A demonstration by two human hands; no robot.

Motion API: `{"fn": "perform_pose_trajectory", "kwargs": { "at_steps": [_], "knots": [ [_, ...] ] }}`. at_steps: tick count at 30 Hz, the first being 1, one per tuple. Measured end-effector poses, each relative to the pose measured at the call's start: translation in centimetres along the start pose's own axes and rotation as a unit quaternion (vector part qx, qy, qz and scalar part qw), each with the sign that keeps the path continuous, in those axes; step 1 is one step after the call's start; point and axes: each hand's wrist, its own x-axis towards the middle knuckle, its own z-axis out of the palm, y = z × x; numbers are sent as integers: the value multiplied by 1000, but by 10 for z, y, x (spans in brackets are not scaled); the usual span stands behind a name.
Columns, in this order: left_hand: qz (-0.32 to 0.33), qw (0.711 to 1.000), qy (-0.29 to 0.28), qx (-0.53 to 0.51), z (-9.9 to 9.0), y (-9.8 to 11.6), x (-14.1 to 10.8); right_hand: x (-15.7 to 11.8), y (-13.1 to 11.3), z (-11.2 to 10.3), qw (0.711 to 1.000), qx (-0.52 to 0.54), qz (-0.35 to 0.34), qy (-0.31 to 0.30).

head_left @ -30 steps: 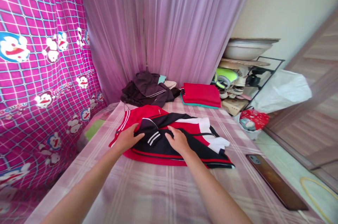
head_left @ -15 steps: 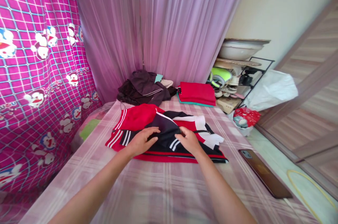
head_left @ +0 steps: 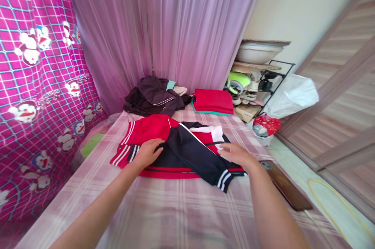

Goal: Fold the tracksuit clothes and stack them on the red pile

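Observation:
A red and black jacket (head_left: pixel 175 145) with white stripes lies part-folded on the bed. One of its black sleeves (head_left: pixel 202 159) stretches diagonally toward the near right, its striped cuff resting beyond the jacket's lower edge. My left hand (head_left: pixel 148 153) rests on the left part of the jacket, thumb and fingers apart, near a striped cuff. Over the jacket's right side, my right hand (head_left: pixel 237 154) has its fingers extended beside the white and red fabric (head_left: pixel 215 135). I cannot see whether those fingertips touch the cloth.
Behind the jacket lie a heap of dark clothes (head_left: pixel 155 94) and a folded red cloth (head_left: pixel 213 100) on a teal one. A phone (head_left: pixel 287 186) with a cable lies at the bed's right edge. A rack (head_left: pixel 271 92) with shoes and a basin stands beyond.
My right hand has let go of the black sleeve and moved right. The sleeve, bunched before, now lies stretched to the near right. My left hand stays on the jacket; the view has shifted slightly.

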Motion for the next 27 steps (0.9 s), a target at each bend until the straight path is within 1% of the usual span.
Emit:
{"fn": "perform_pose_trajectory", "kwargs": {
  "at_steps": [1,2,5,6,9,11,12,14,16,19,21,23,24,26,27],
  "knots": [
    [2,1000,1,7,4,-2,0,10,-13,6,999,-35,-16,-33],
    [6,1000,2,13,8,-4,-1,20,-29,14,996,-63,-36,-44],
    [20,999,3,39,22,-4,-3,51,-72,50,991,-111,-64,-34],
    [23,998,2,52,26,-4,-5,59,-84,63,991,-120,-58,-32],
    [24,996,0,88,31,-2,-8,74,-105,95,992,-123,-24,-27],
    [24,995,-4,98,32,-1,-9,77,-111,105,992,-120,-18,-32],
    [25,995,-6,100,32,-1,-9,77,-111,105,992,-118,-17,-35],
    [25,994,-6,104,32,-2,-10,72,-105,96,993,-115,-13,-37],
    [26,994,-5,109,33,-3,-10,62,-90,77,995,-101,-5,-11],
    [25,993,-6,112,35,-4,-10,38,-52,43,995,-47,27,87],
    [24,993,-6,112,35,-4,-10,19,-25,26,990,-19,63,128],
    [21,994,-4,111,36,-3,-10,1,-4,18,987,-8,90,136],
    [19,993,-3,112,36,-3,-10,-6,3,18,986,-12,99,132],
    [17,993,-3,117,36,-3,-10,-18,8,20,987,-37,111,107],
    [17,992,-2,122,36,-3,-10,-22,8,21,989,-53,114,83]
  ]
}}
